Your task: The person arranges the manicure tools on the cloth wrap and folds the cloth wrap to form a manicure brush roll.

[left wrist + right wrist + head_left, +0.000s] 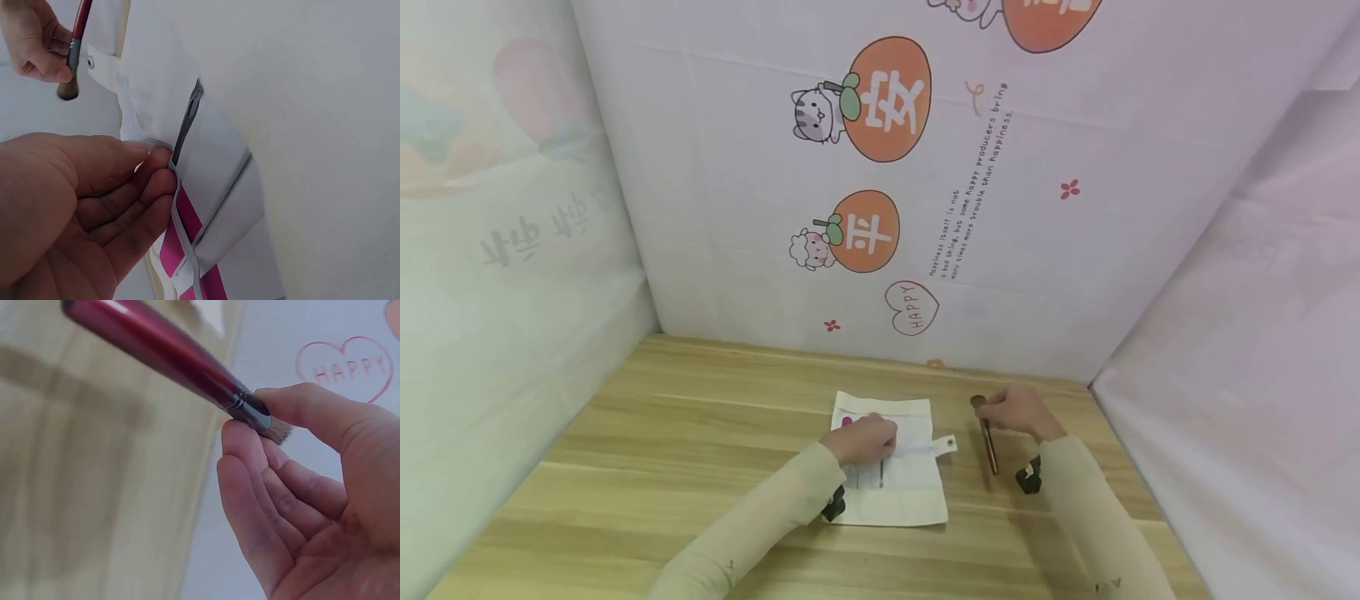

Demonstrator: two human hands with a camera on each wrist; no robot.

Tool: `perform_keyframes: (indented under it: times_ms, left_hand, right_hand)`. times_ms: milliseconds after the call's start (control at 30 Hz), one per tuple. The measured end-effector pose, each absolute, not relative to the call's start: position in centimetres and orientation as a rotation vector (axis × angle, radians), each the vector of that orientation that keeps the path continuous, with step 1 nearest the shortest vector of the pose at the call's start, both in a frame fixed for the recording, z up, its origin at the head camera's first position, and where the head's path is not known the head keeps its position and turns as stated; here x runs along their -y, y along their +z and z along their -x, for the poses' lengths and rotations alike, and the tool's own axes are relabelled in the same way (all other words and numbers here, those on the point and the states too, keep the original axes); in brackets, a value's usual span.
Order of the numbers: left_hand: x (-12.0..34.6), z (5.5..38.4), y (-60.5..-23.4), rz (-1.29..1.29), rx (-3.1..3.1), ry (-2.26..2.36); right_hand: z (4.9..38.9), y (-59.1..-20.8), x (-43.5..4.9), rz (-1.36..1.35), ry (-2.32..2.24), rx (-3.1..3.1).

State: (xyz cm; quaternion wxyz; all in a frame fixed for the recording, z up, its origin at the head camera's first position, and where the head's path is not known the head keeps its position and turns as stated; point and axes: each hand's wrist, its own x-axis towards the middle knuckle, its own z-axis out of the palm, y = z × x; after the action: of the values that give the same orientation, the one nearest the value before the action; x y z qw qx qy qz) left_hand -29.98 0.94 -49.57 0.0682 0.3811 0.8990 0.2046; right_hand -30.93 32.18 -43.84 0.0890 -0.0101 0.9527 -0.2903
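A white fabric roll-up case lies unfolded on the table, its snap tab pointing right. Over its middle, my left hand pinches a pale elastic band between thumb and fingers, lifting it off the fabric so that a dark gap shows beneath. Magenta patches show by the band; what they belong to is unclear. Right of the case, my right hand holds a makeup brush by its dark ferrule, between thumb and fingertips. Its bristles point up and away, the red handle down toward me.
The wooden table reaches back to a white cloth wall printed with orange fruits and lettering. More cloth hangs along the left and right sides. A dark wrist camera sits below my right wrist.
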Motion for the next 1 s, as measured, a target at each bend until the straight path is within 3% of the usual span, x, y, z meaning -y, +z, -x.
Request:
perform_keyframes:
  times_ms: [267,567,800,1000]
  left_hand:
    - [-0.6,30.1,-49.5,-1.159,-2.689,0.655]
    - [-0.6,30.5,-50.0,-1.168,-2.686,0.668]
    - [-1.2,34.1,-55.6,-1.219,-2.711,0.720]
    - [-0.7,30.8,-50.7,-1.158,-2.704,0.679]
  right_hand:
    - [32.1,-41.8,-29.1,0.043,-0.989,-2.800]
    - [33.5,-42.3,-24.4,0.030,-1.099,-2.781]
    - [35.2,-43.5,-21.5,0.007,-1.310,-2.726]
    - [36.1,-45.5,-20.0,-0.019,-1.345,-2.783]
